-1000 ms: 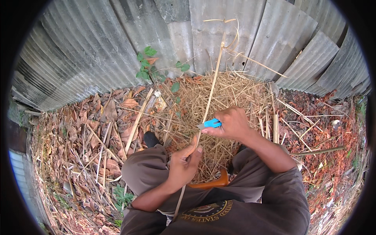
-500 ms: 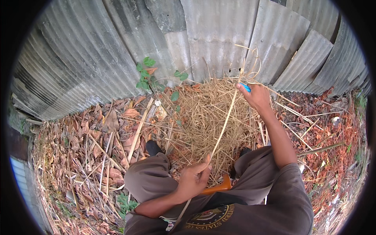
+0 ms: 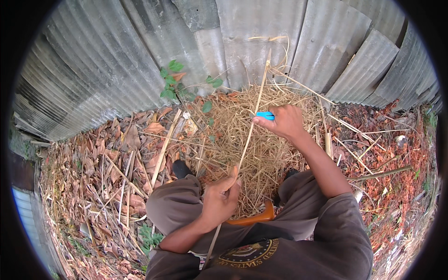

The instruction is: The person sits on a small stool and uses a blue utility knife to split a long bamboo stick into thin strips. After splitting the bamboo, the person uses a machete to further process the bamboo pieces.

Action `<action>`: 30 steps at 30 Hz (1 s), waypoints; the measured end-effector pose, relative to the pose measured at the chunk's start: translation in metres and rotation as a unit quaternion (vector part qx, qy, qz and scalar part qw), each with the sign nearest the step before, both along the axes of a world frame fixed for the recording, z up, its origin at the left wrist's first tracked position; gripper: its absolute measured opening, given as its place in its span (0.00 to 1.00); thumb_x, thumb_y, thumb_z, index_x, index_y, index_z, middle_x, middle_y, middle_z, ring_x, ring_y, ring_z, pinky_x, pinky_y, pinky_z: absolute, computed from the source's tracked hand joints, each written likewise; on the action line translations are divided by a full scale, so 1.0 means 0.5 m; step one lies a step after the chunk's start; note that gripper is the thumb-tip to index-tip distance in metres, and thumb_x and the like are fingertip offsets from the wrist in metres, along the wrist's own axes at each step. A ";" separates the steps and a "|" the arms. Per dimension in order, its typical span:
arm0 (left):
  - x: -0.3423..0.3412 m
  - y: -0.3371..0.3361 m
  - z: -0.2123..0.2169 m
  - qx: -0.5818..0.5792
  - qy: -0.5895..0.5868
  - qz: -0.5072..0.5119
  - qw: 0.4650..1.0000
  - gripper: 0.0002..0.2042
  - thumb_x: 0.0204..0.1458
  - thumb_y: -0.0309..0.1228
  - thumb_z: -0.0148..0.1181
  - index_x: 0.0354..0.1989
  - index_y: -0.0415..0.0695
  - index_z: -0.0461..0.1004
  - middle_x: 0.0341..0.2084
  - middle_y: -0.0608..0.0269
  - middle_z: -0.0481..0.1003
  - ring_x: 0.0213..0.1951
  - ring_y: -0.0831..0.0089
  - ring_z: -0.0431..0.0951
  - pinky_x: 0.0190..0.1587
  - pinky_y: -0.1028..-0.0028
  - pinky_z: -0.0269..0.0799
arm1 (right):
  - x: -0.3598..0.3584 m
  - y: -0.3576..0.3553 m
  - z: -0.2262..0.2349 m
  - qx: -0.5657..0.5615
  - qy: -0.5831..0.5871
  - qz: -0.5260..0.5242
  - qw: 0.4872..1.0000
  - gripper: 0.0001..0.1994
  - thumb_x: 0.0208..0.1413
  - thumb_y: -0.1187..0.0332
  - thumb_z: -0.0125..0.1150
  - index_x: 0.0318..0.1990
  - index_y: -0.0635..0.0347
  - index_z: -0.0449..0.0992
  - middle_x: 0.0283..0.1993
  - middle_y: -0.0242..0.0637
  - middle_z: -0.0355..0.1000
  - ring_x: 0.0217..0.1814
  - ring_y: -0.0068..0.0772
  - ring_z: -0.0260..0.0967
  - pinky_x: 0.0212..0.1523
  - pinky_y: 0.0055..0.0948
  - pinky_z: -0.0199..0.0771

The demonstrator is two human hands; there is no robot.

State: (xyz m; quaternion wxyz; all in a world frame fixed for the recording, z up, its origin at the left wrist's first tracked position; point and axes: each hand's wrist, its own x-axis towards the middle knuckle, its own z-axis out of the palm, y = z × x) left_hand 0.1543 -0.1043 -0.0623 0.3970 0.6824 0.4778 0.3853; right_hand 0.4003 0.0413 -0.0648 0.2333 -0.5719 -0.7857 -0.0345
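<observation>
Currently, the work is apparently standing at the shaving step. The right hand (image 3: 285,122) is wrapping its grip around a blue cutter (image 3: 265,115), holding the blade at a pale strip (image 3: 248,140). The left hand (image 3: 220,198) is pinching this strip lower down, above the lap. The next stroke is probably calling for a steady blade angle and a firm left pinch. Loose strands (image 3: 278,38) are hanging off the far end, possibly snagging; a straw heap (image 3: 268,170) is lying below, before the corrugated fence (image 3: 261,18).
</observation>
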 end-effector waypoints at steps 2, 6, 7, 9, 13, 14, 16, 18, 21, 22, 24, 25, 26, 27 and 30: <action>0.003 0.000 -0.002 0.010 -0.002 -0.003 1.000 0.19 0.54 0.20 0.55 0.56 0.37 0.70 0.16 0.60 0.66 0.18 0.82 0.61 0.21 0.77 0.60 | -0.001 0.003 0.011 -0.036 0.005 -0.044 0.998 0.37 0.46 0.26 0.48 0.15 0.55 0.75 0.08 0.37 0.63 0.11 0.39 0.66 0.16 0.38 0.67; -0.004 -0.004 0.010 -0.005 -0.001 0.001 1.000 0.19 0.54 0.20 0.55 0.56 0.38 0.69 0.16 0.59 0.66 0.18 0.81 0.62 0.21 0.76 0.61 | -0.036 -0.049 0.008 0.000 -0.007 0.051 0.999 0.37 0.45 0.26 0.49 0.16 0.55 0.76 0.08 0.36 0.64 0.11 0.37 0.66 0.14 0.34 0.65; -0.006 -0.009 0.013 -0.016 0.001 0.001 1.000 0.19 0.54 0.20 0.55 0.56 0.38 0.69 0.16 0.59 0.67 0.18 0.81 0.62 0.21 0.76 0.61 | -0.033 -0.047 0.008 0.002 0.006 0.036 0.999 0.36 0.45 0.26 0.49 0.15 0.55 0.75 0.08 0.37 0.63 0.12 0.39 0.66 0.15 0.36 0.65; -0.005 -0.014 0.015 -0.003 0.014 -0.025 1.000 0.20 0.54 0.20 0.55 0.57 0.38 0.69 0.17 0.58 0.68 0.18 0.79 0.63 0.21 0.76 0.62 | -0.008 -0.025 0.009 0.007 0.032 0.005 0.999 0.36 0.46 0.27 0.49 0.14 0.55 0.73 0.09 0.38 0.63 0.13 0.43 0.66 0.16 0.40 0.64; 0.004 -0.021 0.029 -0.007 0.020 -0.041 0.999 0.21 0.54 0.20 0.55 0.58 0.38 0.68 0.18 0.53 0.69 0.18 0.76 0.66 0.23 0.75 0.65 | 0.036 0.017 0.017 0.079 -0.027 0.031 0.996 0.38 0.44 0.25 0.49 0.16 0.56 0.76 0.10 0.37 0.65 0.13 0.39 0.68 0.17 0.36 0.66; 0.006 -0.028 0.034 -0.013 0.015 -0.052 0.998 0.20 0.54 0.20 0.55 0.57 0.37 0.68 0.17 0.57 0.68 0.18 0.79 0.64 0.22 0.76 0.63 | 0.052 0.033 0.015 0.046 -0.012 -0.042 0.998 0.37 0.44 0.26 0.50 0.19 0.56 0.78 0.11 0.38 0.66 0.15 0.41 0.69 0.18 0.38 0.67; 0.016 -0.049 0.038 -0.021 0.003 -0.077 0.997 0.18 0.56 0.20 0.55 0.56 0.35 0.69 0.15 0.64 0.64 0.20 0.85 0.60 0.22 0.79 0.59 | 0.117 0.083 0.014 0.020 0.062 -0.167 0.984 0.36 0.44 0.26 0.50 0.24 0.56 0.81 0.13 0.40 0.69 0.19 0.44 0.71 0.22 0.41 0.69; 0.024 -0.058 0.029 -0.028 -0.012 -0.099 0.995 0.19 0.56 0.20 0.55 0.57 0.35 0.68 0.16 0.63 0.65 0.20 0.85 0.62 0.23 0.80 0.61 | 0.181 0.096 0.011 0.016 0.106 -0.231 0.967 0.36 0.44 0.27 0.51 0.27 0.54 0.82 0.16 0.41 0.71 0.23 0.47 0.73 0.25 0.42 0.70; 0.027 -0.052 0.023 -0.043 -0.008 -0.117 0.992 0.19 0.56 0.21 0.54 0.58 0.34 0.67 0.18 0.64 0.69 0.22 0.85 0.65 0.24 0.80 0.64 | 0.218 0.101 0.017 -0.029 0.073 -0.257 0.963 0.35 0.45 0.27 0.50 0.30 0.52 0.83 0.19 0.43 0.73 0.26 0.48 0.74 0.28 0.42 0.71; 0.025 -0.052 0.024 -0.061 -0.011 -0.116 0.991 0.19 0.57 0.21 0.54 0.58 0.34 0.67 0.18 0.65 0.69 0.22 0.86 0.65 0.24 0.80 0.64 | 0.210 0.100 0.020 -0.045 0.070 -0.264 0.961 0.35 0.45 0.27 0.50 0.30 0.52 0.83 0.20 0.43 0.74 0.27 0.48 0.74 0.30 0.42 0.71; 0.020 -0.049 0.015 -0.078 -0.026 -0.105 0.991 0.19 0.58 0.22 0.54 0.58 0.35 0.67 0.18 0.69 0.68 0.21 0.86 0.65 0.24 0.81 0.64 | 0.197 0.103 0.009 -0.070 0.095 -0.280 0.953 0.38 0.46 0.26 0.47 0.29 0.56 0.82 0.21 0.46 0.73 0.29 0.48 0.75 0.32 0.44 0.71; 0.018 -0.043 0.006 -0.076 -0.039 -0.092 0.992 0.18 0.58 0.22 0.54 0.58 0.36 0.67 0.18 0.71 0.68 0.21 0.87 0.65 0.24 0.81 0.63 | 0.191 0.102 0.012 -0.084 0.114 -0.283 0.949 0.39 0.46 0.25 0.46 0.27 0.57 0.82 0.20 0.46 0.73 0.29 0.48 0.74 0.32 0.44 0.71; 0.016 -0.039 0.000 -0.074 -0.052 -0.078 0.993 0.18 0.59 0.23 0.54 0.58 0.37 0.68 0.18 0.73 0.67 0.21 0.87 0.64 0.24 0.82 0.63 | 0.187 0.099 0.016 -0.097 0.132 -0.285 0.944 0.39 0.47 0.25 0.45 0.26 0.58 0.81 0.19 0.47 0.72 0.28 0.48 0.74 0.32 0.45 0.70; 0.012 -0.036 -0.003 -0.110 -0.073 -0.069 0.989 0.18 0.59 0.24 0.54 0.58 0.38 0.68 0.18 0.74 0.66 0.21 0.88 0.64 0.24 0.82 0.62 | 0.182 0.095 0.022 -0.111 0.149 -0.288 0.940 0.40 0.48 0.25 0.44 0.24 0.60 0.80 0.18 0.47 0.71 0.27 0.48 0.74 0.32 0.45 0.70; 0.020 -0.012 -0.009 -0.168 -0.162 -0.028 0.972 0.16 0.61 0.29 0.54 0.57 0.43 0.71 0.17 0.75 0.65 0.18 0.89 0.62 0.20 0.85 0.60 | 0.144 0.060 0.044 -0.181 0.147 -0.202 0.951 0.42 0.49 0.25 0.41 0.21 0.62 0.78 0.16 0.46 0.69 0.24 0.47 0.72 0.31 0.47 0.70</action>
